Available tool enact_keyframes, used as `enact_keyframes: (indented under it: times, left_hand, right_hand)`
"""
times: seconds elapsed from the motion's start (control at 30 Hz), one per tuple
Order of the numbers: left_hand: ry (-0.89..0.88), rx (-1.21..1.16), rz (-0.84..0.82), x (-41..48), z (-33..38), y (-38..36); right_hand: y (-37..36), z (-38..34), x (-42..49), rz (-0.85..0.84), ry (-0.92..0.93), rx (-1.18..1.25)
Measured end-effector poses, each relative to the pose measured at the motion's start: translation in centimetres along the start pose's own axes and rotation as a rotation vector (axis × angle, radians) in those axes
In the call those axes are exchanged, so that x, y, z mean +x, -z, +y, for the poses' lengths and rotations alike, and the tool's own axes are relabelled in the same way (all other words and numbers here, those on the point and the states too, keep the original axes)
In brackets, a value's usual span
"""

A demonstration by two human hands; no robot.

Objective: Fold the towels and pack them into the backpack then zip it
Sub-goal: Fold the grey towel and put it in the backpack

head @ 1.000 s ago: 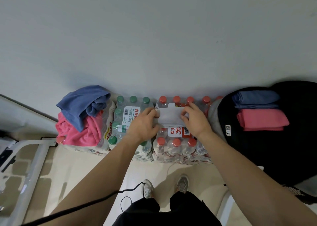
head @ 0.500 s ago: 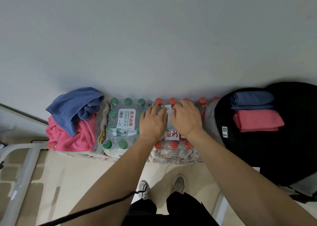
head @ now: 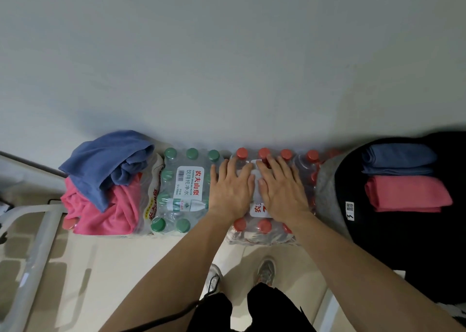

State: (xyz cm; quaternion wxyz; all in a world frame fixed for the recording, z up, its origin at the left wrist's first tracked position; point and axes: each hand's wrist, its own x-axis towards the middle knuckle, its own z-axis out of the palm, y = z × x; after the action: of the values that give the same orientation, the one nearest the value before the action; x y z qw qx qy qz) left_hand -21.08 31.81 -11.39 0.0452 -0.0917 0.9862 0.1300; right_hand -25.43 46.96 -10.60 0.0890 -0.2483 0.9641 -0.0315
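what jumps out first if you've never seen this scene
Two bare hands, left hand and right hand, press flat on a small white towel atop the red-capped bottle pack. Crumpled blue and pink towels pile far left; folded ones lie on the black backpack, right.

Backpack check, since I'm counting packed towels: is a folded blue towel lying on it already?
Yes, a folded blue towel lies on the black backpack, just above a folded pink towel.
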Motion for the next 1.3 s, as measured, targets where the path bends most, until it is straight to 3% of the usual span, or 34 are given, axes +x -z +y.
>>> enact_keyframes:
  times: [0.2, 0.33, 0.57, 0.73, 0.87, 1.0, 1.1, 1.3]
  left_hand:
    - [-0.022, -0.004, -0.022, 0.2, 0.0, 0.5]
    - [-0.126, -0.036, -0.093, -0.3, -0.9, 1.3]
    - [-0.232, 0.019, -0.164, -2.3, -0.7, 5.7]
    - [-0.221, -0.127, -0.280, -3.6, 0.7, 8.3]
    - [-0.294, -0.291, -0.251, -3.8, 3.9, 10.5]
    - [-0.384, -0.428, -0.210, -3.3, 10.2, 10.7]
    - [-0.355, -0.511, -0.191, -3.3, 15.0, 9.4]
    - [-0.255, -0.640, -0.350, -5.4, 23.0, 5.9]
  right_hand:
    - [0.2, 0.0, 0.2, -0.040, 0.034, -0.048]
    - [1.4, -0.2, -0.4, -0.112, 0.051, -0.035]
    - [4.2, -1.7, -3.3, -0.080, 0.081, 0.012]
    - [7.8, 0.0, -5.9, -0.214, 0.043, 0.234]
    - [11.0, 3.9, -9.4, -0.132, -0.130, 0.540]
    - [12.9, 8.9, -14.2, 0.113, -0.347, 0.851]
    - [12.4, 12.5, -17.1, 0.239, -0.531, 1.024]
    - [10.0, 16.9, -19.9, 0.308, -0.762, 0.754]
